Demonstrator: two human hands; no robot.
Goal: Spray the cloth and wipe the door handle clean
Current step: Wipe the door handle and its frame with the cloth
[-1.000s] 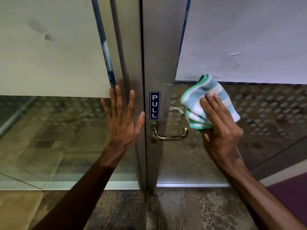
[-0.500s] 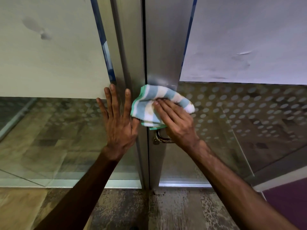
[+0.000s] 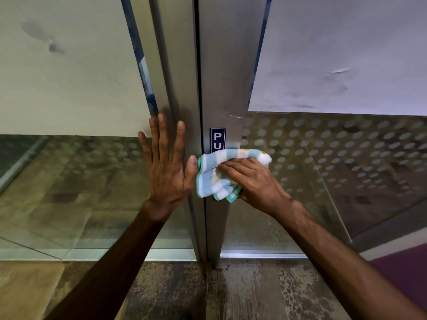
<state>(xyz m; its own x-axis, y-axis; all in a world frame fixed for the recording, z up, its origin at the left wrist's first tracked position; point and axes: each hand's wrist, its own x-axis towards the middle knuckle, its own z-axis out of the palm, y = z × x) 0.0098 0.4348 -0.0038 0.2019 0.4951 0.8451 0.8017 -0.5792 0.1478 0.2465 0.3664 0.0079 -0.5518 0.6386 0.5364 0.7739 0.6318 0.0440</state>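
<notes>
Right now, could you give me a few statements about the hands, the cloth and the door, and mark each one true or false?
1. The left hand lies flat, fingers straight, where the glass panel meets the metal frame. True.
2. The right hand holds a spray bottle. False: it holds a striped cloth against the metal frame.
3. The striped cloth covers the lower part of the PULL sign. True: only "PU" shows.
4. The door handle is in plain view. False: the striped cloth and right hand hide it.
</notes>
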